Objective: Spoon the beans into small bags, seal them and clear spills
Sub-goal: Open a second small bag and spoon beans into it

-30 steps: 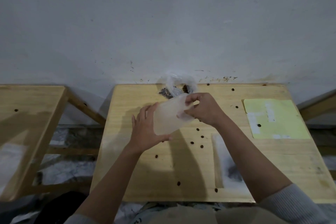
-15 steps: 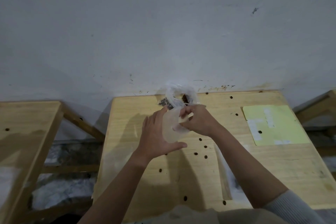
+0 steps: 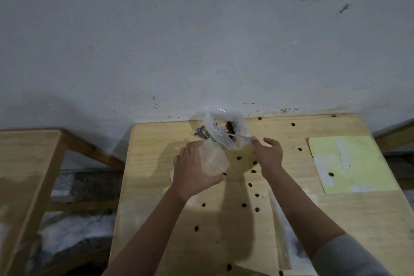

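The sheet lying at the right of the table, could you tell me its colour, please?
Pale yellow-green sheet with whitish patches, in the head view.

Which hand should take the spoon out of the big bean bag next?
Right. The right hand is free, its fingers at the spoon handle. The left hand is occupied holding the small bag.

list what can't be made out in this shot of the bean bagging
Head view only:
- Small bag: the left hand covers its near side; contents unclear.
- Spoon handle by the right hand: its bowl is hidden in the big bag.
- Table: near edge cut off by the frame.
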`<state>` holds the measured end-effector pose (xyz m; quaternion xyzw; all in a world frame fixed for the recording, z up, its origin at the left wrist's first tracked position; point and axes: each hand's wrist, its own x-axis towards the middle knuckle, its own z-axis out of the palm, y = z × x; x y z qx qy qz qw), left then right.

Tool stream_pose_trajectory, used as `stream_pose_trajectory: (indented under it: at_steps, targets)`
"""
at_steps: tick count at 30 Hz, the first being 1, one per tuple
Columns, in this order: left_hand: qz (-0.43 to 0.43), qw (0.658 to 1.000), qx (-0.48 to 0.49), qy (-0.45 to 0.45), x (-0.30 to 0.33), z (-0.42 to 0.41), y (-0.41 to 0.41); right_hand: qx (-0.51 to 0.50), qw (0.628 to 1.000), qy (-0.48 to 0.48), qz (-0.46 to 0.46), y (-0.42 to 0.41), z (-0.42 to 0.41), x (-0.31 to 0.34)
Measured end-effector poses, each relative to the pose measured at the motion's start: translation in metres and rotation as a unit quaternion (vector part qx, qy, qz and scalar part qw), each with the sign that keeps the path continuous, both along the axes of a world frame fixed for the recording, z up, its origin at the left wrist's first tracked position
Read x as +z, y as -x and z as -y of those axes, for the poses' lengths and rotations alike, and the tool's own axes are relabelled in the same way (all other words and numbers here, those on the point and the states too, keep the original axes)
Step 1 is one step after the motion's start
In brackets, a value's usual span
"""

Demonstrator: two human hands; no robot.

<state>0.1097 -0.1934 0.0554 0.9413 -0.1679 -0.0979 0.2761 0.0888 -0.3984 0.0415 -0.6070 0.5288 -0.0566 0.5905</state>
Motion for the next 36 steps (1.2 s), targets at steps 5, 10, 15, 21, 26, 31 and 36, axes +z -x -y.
stream_pose_trajectory:
  at_steps: [5,10,15,21,26,31,36]
  targets:
    - [-0.037,0.998,-0.056,0.011,-0.007,0.011,-0.026,-0.018,0.996,0.039,0.076,-0.019,-0.005,-0.006]
    - [-0.009,0.987,-0.143,0.066,-0.008,0.021,-0.041,0.061,0.981,-0.036,0.178,-0.036,-0.012,0.002]
    - [-0.028,0.983,-0.166,0.07,-0.008,0.025,-0.052,0.132,0.966,0.074,0.209,-0.031,-0.007,0.002]
    - [-0.019,0.983,-0.157,0.089,-0.007,0.023,-0.053,0.261,0.847,0.366,0.283,-0.009,0.003,0.011]
    - [-0.015,0.984,-0.151,0.092,-0.007,0.02,-0.05,0.337,0.758,0.495,0.257,-0.002,0.008,0.002]
    - [-0.02,0.986,-0.146,0.076,-0.004,0.018,-0.048,0.373,0.698,0.565,0.232,-0.005,0.011,0.007]
    - [-0.017,0.987,-0.15,0.056,-0.001,0.017,-0.046,0.407,0.73,0.506,0.215,-0.025,0.03,0.026]
